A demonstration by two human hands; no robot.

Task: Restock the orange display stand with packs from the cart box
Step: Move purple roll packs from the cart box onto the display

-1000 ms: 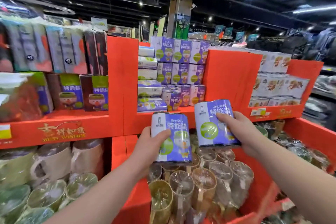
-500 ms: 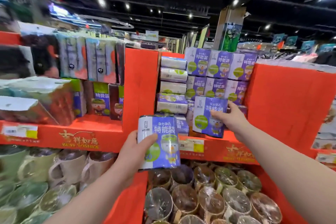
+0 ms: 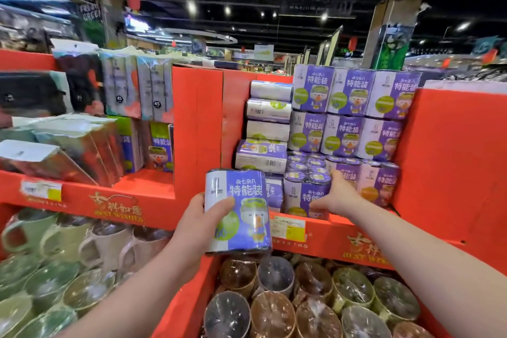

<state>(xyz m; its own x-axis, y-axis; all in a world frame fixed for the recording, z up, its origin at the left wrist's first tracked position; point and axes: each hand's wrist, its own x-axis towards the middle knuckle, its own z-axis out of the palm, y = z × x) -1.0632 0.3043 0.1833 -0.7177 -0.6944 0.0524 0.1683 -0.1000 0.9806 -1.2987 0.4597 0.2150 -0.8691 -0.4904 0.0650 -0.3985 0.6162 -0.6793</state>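
One step, as judged: seat shelved pack (image 3: 304, 195) flush, label forward, in front row of stand (image 3: 197, 123), right of centre, before release.
Right hand (image 3: 340, 197): fingers spread on its right side, thumb low on its face; grip or push, cannot tell.
Left hand (image 3: 196, 228): fingers clamped round held pack (image 3: 237, 211), centre frame, thumb across label.

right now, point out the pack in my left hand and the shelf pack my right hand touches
held pack (image 3: 247, 200): head view, purple front label
shelf pack (image 3: 299, 197): head view, purple front face
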